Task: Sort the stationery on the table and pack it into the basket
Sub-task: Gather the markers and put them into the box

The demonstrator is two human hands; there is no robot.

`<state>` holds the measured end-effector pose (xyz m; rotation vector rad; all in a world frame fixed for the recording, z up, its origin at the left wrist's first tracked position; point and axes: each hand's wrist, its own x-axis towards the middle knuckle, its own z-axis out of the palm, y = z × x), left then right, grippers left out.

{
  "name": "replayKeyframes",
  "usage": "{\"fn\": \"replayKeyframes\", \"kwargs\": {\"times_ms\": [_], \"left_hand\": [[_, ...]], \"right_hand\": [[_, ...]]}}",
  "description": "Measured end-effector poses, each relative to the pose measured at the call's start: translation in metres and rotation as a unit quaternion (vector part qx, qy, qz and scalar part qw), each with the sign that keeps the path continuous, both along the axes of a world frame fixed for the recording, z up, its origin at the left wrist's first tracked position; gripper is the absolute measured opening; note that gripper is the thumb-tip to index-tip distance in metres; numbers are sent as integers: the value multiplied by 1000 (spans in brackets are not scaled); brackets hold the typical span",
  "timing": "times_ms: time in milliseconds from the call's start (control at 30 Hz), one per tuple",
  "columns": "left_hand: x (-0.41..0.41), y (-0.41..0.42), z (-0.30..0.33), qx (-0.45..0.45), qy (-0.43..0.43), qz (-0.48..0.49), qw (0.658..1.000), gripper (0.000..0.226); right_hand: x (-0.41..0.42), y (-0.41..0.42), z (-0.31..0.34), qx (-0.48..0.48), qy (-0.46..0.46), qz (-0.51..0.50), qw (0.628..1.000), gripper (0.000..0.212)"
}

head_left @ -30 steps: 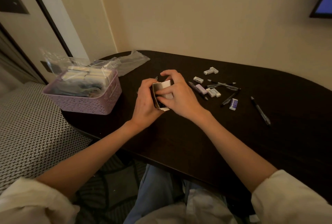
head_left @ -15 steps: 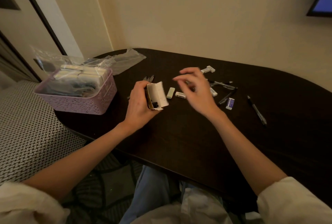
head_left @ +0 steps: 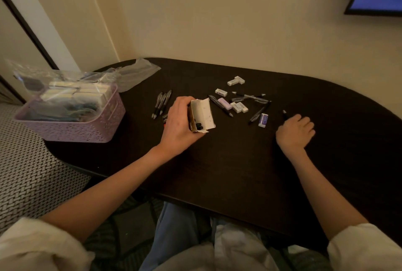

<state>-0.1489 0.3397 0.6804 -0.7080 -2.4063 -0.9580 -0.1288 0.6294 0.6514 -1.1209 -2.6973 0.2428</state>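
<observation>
My left hand [head_left: 178, 127] grips a small open cardboard box [head_left: 203, 114] above the dark table [head_left: 228, 162]; dark pen ends show inside it. My right hand [head_left: 295, 133] is far to the right, its fingers curled over a black pen [head_left: 285, 114] whose tip sticks out past the knuckles. Between my hands lie loose pens [head_left: 250, 96], white erasers [head_left: 239, 107], a purple eraser [head_left: 224, 103] and a blue-sleeved eraser [head_left: 263, 120]. A lilac basket [head_left: 76, 131] stands at the table's left end, filled with boxes and plastic-wrapped items.
A few pens [head_left: 162, 102] lie side by side just left of the box. Two more white erasers [head_left: 236, 81] sit near the wall. A crumpled clear plastic bag [head_left: 134, 72] lies behind the basket. A patterned seat is left of the table.
My right hand left the box, passed over the erasers and went right to the lone black pen, closing over it. My left hand kept holding the box, now opened.
</observation>
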Motion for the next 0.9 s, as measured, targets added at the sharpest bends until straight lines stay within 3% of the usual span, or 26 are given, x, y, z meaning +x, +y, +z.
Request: {"fn": "replayKeyframes", "kwargs": {"times_ms": [133,300,367,567,700,900], "left_hand": [[1,-1,0,-8,-4,1,1000,78],[2,-3,2,4,-5,-7,1000,79],[3,-5,2,10,-4,-16,1000,82],[9,-15,-1,14,-14,-28,999,86],[14,-21,-1,13,-3,-24,1000,84],[16,-28,-1,39,-11,-9,999,89]], "right_hand": [[-9,3,9,-45,-4,18,999,47],[-27,-12,23,-184,99,38,977,36],[-33,-21,24,-233,100,58,966,30],[-43,-44,25,-159,22,119,980,15],[-45,-56,31,-101,-28,137,985,23],[-39,-56,49,-204,-11,97,974,35]]}}
